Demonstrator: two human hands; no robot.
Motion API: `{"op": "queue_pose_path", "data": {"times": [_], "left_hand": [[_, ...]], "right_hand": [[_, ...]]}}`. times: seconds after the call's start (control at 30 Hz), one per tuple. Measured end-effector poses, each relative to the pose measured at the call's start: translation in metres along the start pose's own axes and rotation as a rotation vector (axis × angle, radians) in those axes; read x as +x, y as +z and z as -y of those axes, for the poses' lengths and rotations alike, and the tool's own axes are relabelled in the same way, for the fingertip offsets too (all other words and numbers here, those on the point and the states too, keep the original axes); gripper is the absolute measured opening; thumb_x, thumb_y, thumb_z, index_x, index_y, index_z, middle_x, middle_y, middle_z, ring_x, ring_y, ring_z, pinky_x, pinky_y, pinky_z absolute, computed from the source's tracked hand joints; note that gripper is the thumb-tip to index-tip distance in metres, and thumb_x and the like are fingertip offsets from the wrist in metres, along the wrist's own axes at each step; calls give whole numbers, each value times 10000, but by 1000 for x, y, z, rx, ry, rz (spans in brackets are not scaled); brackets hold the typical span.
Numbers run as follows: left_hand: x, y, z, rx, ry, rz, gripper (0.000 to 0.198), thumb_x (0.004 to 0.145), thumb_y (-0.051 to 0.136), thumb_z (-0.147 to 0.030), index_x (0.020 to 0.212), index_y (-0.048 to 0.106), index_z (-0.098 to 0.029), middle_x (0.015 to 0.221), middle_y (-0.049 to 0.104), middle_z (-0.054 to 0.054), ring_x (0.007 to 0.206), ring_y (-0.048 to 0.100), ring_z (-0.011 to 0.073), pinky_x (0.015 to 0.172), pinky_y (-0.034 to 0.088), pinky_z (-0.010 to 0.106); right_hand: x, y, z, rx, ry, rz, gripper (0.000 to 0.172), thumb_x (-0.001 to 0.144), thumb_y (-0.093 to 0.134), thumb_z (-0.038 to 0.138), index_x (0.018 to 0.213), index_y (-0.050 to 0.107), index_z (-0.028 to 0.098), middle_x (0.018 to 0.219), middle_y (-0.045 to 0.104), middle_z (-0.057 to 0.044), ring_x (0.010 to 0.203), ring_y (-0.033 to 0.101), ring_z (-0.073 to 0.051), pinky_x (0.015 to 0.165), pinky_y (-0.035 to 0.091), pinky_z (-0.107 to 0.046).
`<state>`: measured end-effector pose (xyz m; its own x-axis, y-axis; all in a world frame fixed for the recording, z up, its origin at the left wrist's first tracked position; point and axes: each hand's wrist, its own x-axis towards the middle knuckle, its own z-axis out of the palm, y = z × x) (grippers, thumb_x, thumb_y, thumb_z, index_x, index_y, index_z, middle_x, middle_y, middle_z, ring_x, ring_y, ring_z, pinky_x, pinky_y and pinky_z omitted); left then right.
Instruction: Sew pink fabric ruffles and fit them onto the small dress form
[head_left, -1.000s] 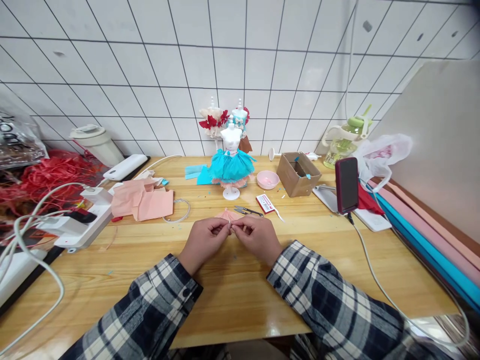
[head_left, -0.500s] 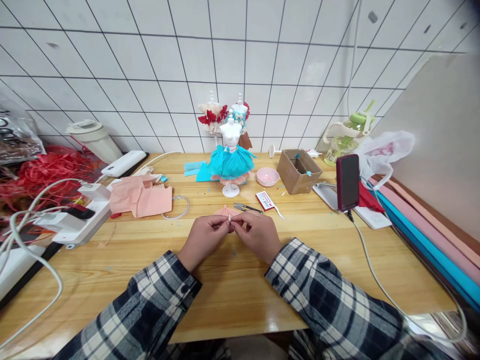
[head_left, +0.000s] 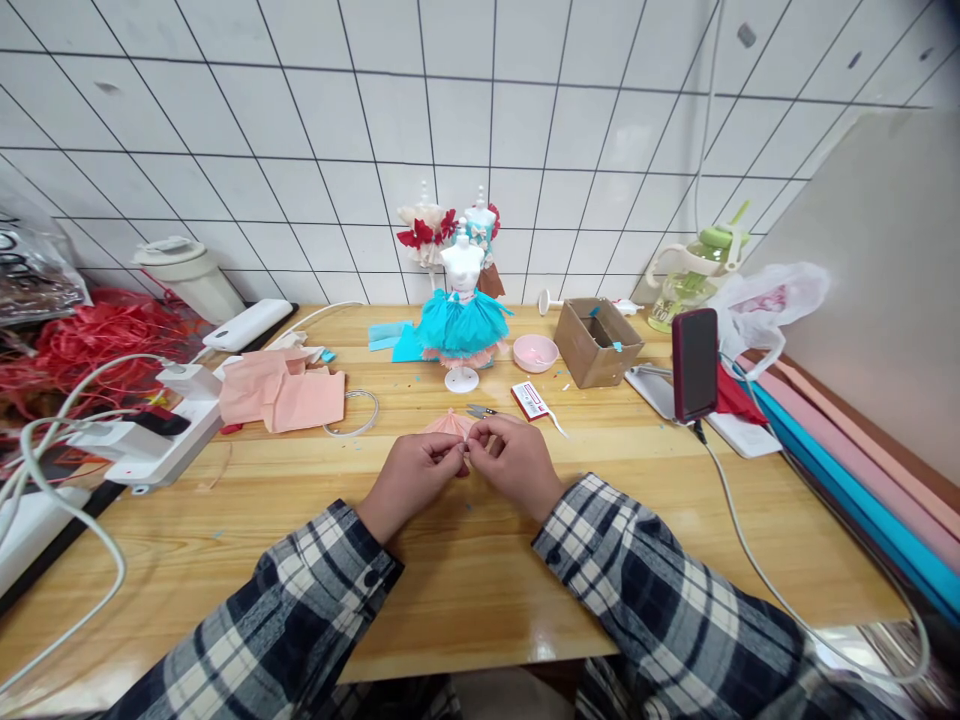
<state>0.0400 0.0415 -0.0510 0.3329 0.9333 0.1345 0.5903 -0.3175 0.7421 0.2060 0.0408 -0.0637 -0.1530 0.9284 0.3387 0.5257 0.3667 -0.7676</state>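
Note:
My left hand [head_left: 420, 468] and my right hand [head_left: 514, 460] meet over the wooden table, fingertips pinched together. Whatever sits between the fingertips is too small and covered to make out. Just beyond them lies a pleated piece of peach crepe paper [head_left: 448, 422], its near part hidden by my fingers. A pair of small scissors [head_left: 481, 411] rests behind my right hand, partly covered by it. Farther back stands a white mini mannequin [head_left: 461, 262] in a turquoise ruffled skirt [head_left: 463, 325] with a peach layer beneath.
Behind are two more dressed mannequins [head_left: 424, 238], a pink bowl [head_left: 535, 353], a cardboard box [head_left: 598, 345] and a small red-white packet [head_left: 531, 401]. Folded peach paper [head_left: 283, 392] and a wire coil [head_left: 352, 415] lie left, near a power strip [head_left: 176, 440]. A phone [head_left: 695, 363] stands right.
My fingertips have shifted slightly and closed in, and the small pale thing that showed between them is now hidden. My right hand covers more of the scissors.

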Motion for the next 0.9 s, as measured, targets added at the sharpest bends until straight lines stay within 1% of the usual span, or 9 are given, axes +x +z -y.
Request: {"op": "queue_pose_path", "data": {"times": [0.17,0.27,0.37,0.5,0.63,0.7,0.77,0.83,0.9], "left_hand": [[1,-1,-1,-33,-9,-16,293,818,523,-303,631,716,-187,596,714,-9,559,623,132,561,439,202],[0,-3,-3,-94,4,-11,226,780,545,-261,714,749,-187,618,731,1,578,649,143,574,474,206],[-2,-4,-5,-145,55,6,207,773,560,-249,740,754,-185,620,731,8,586,658,145,590,496,210],[-4,-6,-5,-189,103,-11,207,798,571,-268,731,745,-179,633,733,20,605,670,148,617,514,219],[-4,-5,-3,-177,118,-20,227,827,557,-275,721,736,-182,662,741,28,631,680,151,623,521,222],[-4,-5,-3,-151,151,-28,247,841,545,-271,696,728,-189,675,744,30,666,691,156,643,524,225],[-4,-4,-3,-111,190,-32,254,851,535,-260,699,727,-195,692,748,32,698,701,160,666,526,230],[-4,-3,-2,-69,229,-27,248,856,530,-245,711,726,-199,716,755,35,733,712,164,683,527,232],[-5,-2,0,-34,264,-13,240,861,527,-233,732,726,-202,748,763,39,756,718,165,690,526,230]], "right_hand": [[5,3,-5,238,157,23,50,728,599,240,708,605,195,607,569,30,497,449,-101,468,347,-214],[8,1,-9,308,222,-9,54,710,567,233,726,598,193,553,495,52,470,393,-94,444,307,-208],[11,0,-15,338,251,-20,64,700,549,232,727,589,190,571,499,49,466,379,-88,431,293,-205],[14,-3,-18,395,297,-62,78,715,563,271,731,559,196,606,557,37,447,417,-85,416,333,-205],[20,-16,-14,586,277,-120,187,765,575,362,789,464,214,872,698,-32,460,557,-95,384,379,-206],[27,-30,-15,596,199,-238,238,775,596,397,815,441,220,929,711,-60,561,645,-134,425,438,-215],[37,-51,-22,496,81,-455,251,783,617,404,834,459,215,912,711,-77,731,696,-178,548,510,-250],[46,-76,-35,316,-6,-697,219,819,594,391,854,488,202,931,704,-98,866,693,-206,672,528,-297],[53,-101,-53,22,0,-866,190,847,558,370,865,548,181,913,698,-104,856,668,-213,722,506,-334]]}}
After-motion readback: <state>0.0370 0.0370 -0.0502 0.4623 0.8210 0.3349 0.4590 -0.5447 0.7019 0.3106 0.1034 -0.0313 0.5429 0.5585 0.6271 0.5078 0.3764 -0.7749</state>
